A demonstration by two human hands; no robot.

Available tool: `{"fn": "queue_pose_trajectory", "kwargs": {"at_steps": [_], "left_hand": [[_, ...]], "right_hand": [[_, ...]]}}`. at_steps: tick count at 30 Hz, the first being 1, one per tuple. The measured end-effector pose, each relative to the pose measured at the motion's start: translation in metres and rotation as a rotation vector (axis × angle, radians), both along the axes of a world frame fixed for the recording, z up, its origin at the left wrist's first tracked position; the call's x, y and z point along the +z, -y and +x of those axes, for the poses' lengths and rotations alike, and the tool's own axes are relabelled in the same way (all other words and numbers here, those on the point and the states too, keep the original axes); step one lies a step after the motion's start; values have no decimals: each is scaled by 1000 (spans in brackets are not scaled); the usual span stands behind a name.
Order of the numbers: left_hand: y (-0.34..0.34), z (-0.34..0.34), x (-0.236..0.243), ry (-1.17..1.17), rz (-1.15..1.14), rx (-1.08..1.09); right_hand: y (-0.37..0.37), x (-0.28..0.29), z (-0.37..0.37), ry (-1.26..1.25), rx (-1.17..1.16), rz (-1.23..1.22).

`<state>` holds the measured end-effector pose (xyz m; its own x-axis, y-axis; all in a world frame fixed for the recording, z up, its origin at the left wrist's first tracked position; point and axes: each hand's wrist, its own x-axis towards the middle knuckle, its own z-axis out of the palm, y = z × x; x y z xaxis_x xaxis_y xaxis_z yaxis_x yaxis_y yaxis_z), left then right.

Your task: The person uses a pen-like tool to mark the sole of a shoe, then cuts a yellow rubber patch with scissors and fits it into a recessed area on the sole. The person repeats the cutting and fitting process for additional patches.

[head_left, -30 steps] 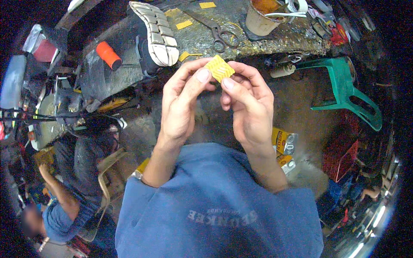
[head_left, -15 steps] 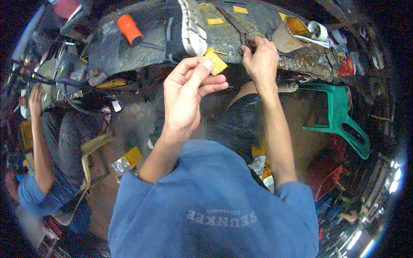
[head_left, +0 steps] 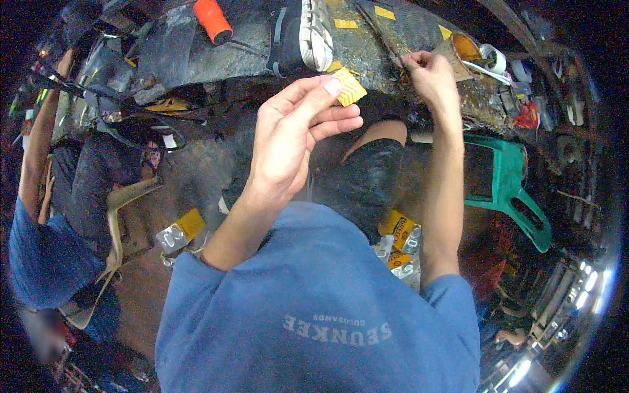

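My left hand (head_left: 288, 131) is raised in front of the workbench's near edge. Between its thumb and index finger it pinches a small yellow ridged piece (head_left: 351, 92); the other fingers stretch out below. My right hand (head_left: 438, 82) rests at the bench, fingers closed around the handle end of dark scissors (head_left: 382, 34). The handles are mostly hidden by the fingers, and the blades point away from me. Just beyond the yellow piece lies a shoe (head_left: 316, 42) with a thick white sole and dark upper. Flat yellow pieces (head_left: 346, 24) are scattered on the bench.
An orange-handled tool (head_left: 213, 21) lies at the far left of the worn bench (head_left: 170, 65). A stained tub (head_left: 458, 56) and a white roll (head_left: 493, 59) stand right. A green plastic stool (head_left: 511, 177) is below. Another person's arm (head_left: 36, 150) shows at left.
My right hand has closed on the scissors' handle end and drawn slightly toward me. The left hand still pinches the yellow piece. The whole view has shifted a little.
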<state>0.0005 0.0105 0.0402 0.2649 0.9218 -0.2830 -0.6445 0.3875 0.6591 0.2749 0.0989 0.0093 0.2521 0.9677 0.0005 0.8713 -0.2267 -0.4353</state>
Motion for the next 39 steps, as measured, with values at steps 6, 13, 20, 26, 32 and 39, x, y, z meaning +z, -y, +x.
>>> {"fn": "queue_pose_trajectory", "kwargs": {"at_steps": [6, 13, 20, 26, 32, 39], "left_hand": [[-1, 2, -1, -10, 1, 42], [-1, 21, -3, 23, 24, 30], [2, 30, 0, -78, 86, -20], [5, 32, 2, -93, 55, -24], [6, 30, 6, -132, 43, -64], [8, 31, 5, -156, 78, -74]], "right_hand": [[91, 22, -7, -1296, 36, 122], [194, 2, -51, -1676, -81, -15], [203, 18, -57, -947, 172, -2], [198, 27, -61, -807, 225, -66], [191, 25, -67, -790, 250, -25], [190, 29, -65, -750, 250, -54]]}}
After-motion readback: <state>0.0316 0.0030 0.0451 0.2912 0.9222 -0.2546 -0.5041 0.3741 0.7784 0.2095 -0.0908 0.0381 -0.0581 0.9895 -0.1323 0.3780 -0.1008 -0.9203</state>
